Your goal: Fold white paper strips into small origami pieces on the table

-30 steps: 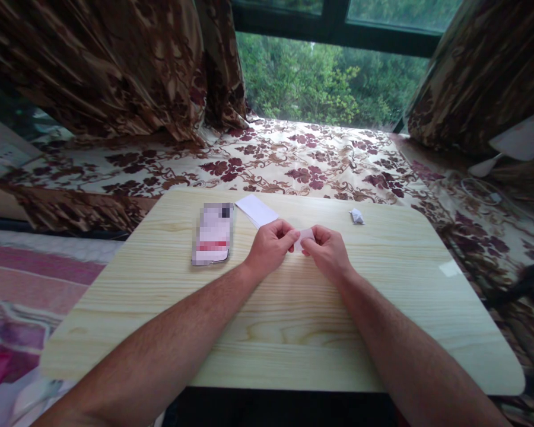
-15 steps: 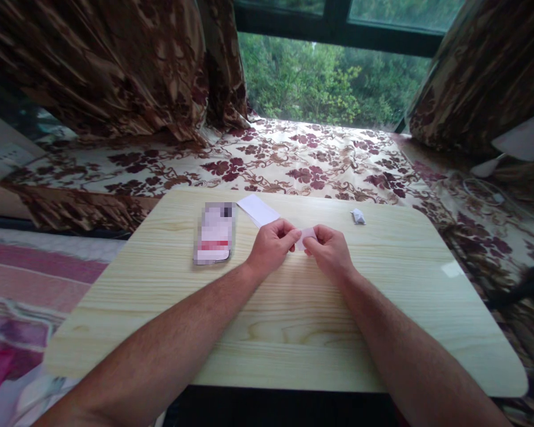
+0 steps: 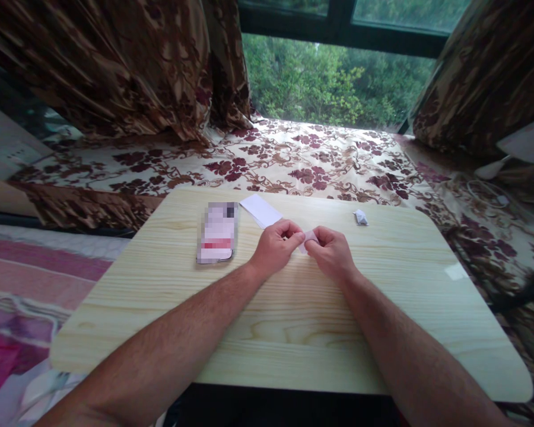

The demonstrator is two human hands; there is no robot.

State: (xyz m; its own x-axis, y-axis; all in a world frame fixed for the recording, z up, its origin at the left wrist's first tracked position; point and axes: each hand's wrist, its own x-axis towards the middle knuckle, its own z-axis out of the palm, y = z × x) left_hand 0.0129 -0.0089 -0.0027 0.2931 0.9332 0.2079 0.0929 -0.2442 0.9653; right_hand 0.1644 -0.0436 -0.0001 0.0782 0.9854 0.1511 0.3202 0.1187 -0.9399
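Between my two hands is a small piece of white paper [image 3: 310, 237], pinched from both sides above the middle of the table. My left hand [image 3: 276, 246] is closed with thumb and fingertips on its left edge. My right hand [image 3: 333, 252] grips the other side, thumb on top. How the paper is folded is too small to make out. Just beyond my left hand lie flat white sheets of paper [image 3: 260, 210]. A small folded white paper piece [image 3: 361, 217] rests on the table farther right.
A blurred-out phone [image 3: 218, 232] lies left of my hands on the light wood table [image 3: 293, 344]. Behind the table is a ledge with a floral cloth [image 3: 311, 157], below a window. A striped bed cover [image 3: 48, 261] is at the left.
The paper has tilted a little between my fingers, and my left thumb has shifted slightly right along it. The whole view has moved slightly; things on the table stay in place.
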